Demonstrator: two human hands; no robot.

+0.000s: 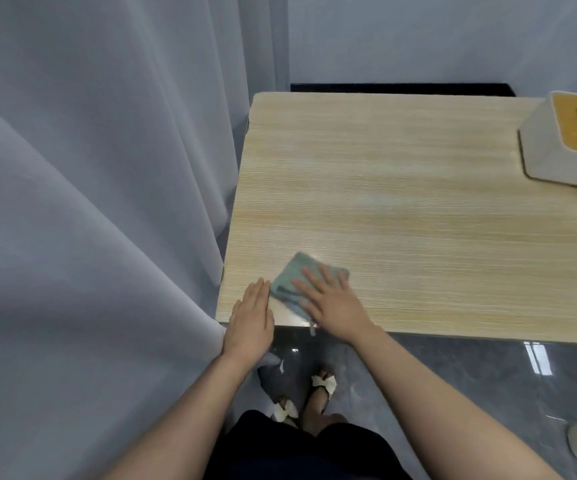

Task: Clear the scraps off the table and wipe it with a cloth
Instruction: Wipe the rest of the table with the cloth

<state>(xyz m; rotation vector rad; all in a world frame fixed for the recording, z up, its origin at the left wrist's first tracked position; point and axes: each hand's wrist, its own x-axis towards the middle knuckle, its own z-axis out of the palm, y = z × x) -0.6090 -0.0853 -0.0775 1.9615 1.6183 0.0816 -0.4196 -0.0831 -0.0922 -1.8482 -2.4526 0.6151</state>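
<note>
Grey curtain (89, 202) on your left, wood-grain table (418, 209) ahead; no scraps visible on it, so my read is you're in the wipe step. Tissue box (564, 140) sits at the far right, well apart from the work. Your right hand (332, 299) lies flat, fingers straight, pressing the green cloth (290, 278) down at the near-left corner. Your left hand (250, 320) is flat too, fingers together on the table edge just beside the cloth, holding nothing. Keep the palm spread and run overlapping passes along the grain toward the box. The cloth is folded, roughly square, turned diamond-wise, one corner pointing away from you; no clear long axis.
</note>
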